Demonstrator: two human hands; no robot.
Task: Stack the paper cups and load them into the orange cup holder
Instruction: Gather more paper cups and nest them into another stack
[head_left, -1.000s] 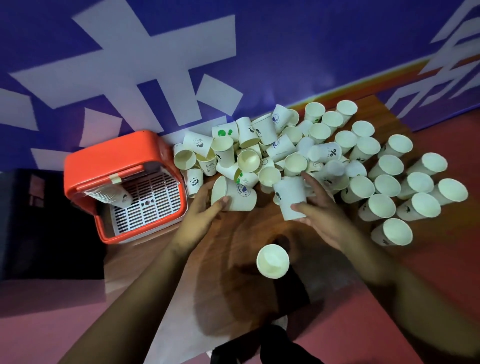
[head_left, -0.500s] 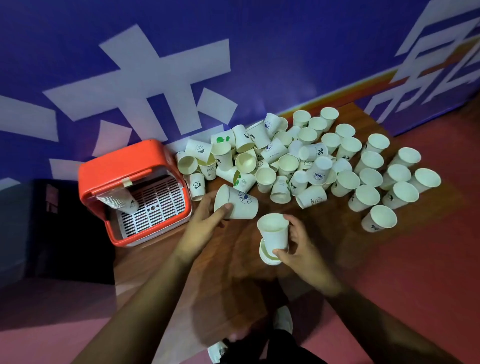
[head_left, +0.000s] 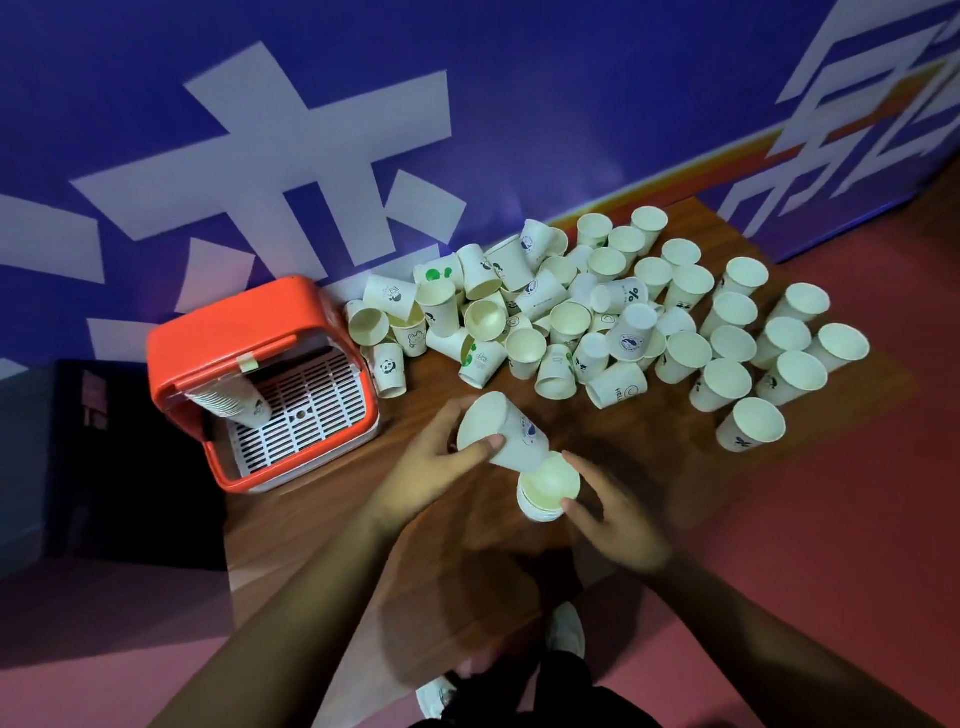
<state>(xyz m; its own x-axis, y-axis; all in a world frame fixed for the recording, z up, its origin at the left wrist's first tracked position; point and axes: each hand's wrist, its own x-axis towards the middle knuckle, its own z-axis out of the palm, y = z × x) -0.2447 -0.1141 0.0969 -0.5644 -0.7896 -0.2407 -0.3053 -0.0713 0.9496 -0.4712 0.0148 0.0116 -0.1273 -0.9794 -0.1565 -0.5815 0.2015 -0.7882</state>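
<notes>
My left hand (head_left: 436, 470) grips a white paper cup (head_left: 506, 434) lying tilted, its base pointing down into the mouth of a short stack of cups (head_left: 548, 488). My right hand (head_left: 608, 506) holds that stack on the wooden table (head_left: 322, 514), fingers curled round its side. The orange cup holder (head_left: 234, 338) stands open at the left with a white grille inside and a stack of cups (head_left: 228, 402) lying in it. A heap of loose paper cups (head_left: 597, 317), some upright and some tipped over, covers the far part of the table.
A blue wall with large white characters (head_left: 311, 156) rises right behind the cups and the holder. A dark box (head_left: 104, 457) sits left of the holder. Red floor (head_left: 831, 519) lies to the right, and my shoes (head_left: 566, 629) show below the table's near edge.
My left hand lifted the tipped cup off the table and brought it toward the stack. My right hand set its cup into the near cup and now holds that stack.
</notes>
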